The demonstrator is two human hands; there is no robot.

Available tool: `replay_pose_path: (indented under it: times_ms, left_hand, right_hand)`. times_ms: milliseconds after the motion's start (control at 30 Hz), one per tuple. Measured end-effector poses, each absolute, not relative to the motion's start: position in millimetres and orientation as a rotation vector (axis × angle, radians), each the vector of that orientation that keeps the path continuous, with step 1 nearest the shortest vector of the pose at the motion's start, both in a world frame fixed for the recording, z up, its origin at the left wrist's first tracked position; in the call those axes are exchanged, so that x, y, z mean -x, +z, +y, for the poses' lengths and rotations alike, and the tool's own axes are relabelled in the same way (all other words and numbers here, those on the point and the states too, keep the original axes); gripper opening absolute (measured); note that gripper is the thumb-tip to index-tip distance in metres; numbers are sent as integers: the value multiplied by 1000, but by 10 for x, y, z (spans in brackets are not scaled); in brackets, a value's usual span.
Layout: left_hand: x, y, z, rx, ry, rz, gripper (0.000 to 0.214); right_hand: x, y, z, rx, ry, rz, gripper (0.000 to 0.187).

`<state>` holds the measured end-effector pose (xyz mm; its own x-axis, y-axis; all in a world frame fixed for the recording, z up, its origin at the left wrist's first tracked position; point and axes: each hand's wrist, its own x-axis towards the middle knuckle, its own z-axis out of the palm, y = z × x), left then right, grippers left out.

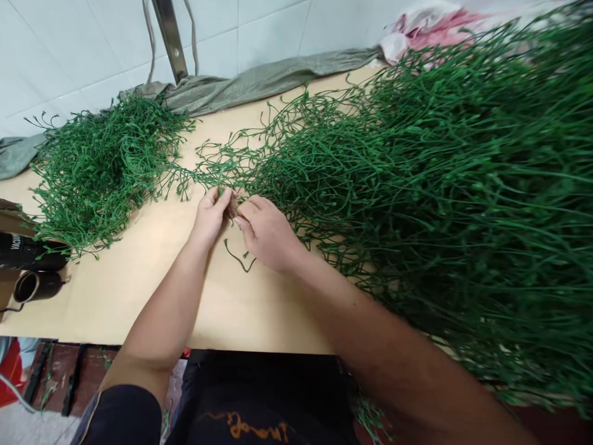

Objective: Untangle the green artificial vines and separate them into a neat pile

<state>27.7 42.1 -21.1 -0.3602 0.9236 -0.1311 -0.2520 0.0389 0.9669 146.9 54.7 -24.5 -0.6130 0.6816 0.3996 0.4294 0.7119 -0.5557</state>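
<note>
Close together over the middle of the table, both hands work at thin green artificial plant stems. My left hand point(212, 215) is closed, thumb and fingers pinched on the lower ends of a few stems whose budded tips point(183, 176) spread to the upper left. Just to its right, my right hand point(269, 235) is also closed, fingertips pressed together at the same stem ends; exactly what it pinches is partly hidden by the fingers. A single loose stem point(239, 261) lies bent on the table below the hands.
A huge heap of green stems point(417, 161) covers the right side. A smaller bunch point(104, 167) lies at the left. A black tumbler point(28, 250) and a dark cup point(37, 286) stand at the left edge. Grey cloth point(259, 80) runs along the tiled wall.
</note>
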Motion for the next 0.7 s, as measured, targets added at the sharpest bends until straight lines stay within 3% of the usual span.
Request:
replay_pose_path:
  times_ms: [267, 500, 700]
  left_hand:
    - [-282, -172, 399, -679, 1519, 1338, 30]
    - [-218, -230, 422, -679, 1455, 1251, 23]
    - [-212, -205, 413, -638, 1479, 1202, 22]
  right_hand:
    - [-1506, -236, 622, 771, 749, -2012, 7]
    - [-1500, -212, 622, 713, 961, -1719, 5]
    - [-1486, -116, 551, 521, 1327, -1663, 19]
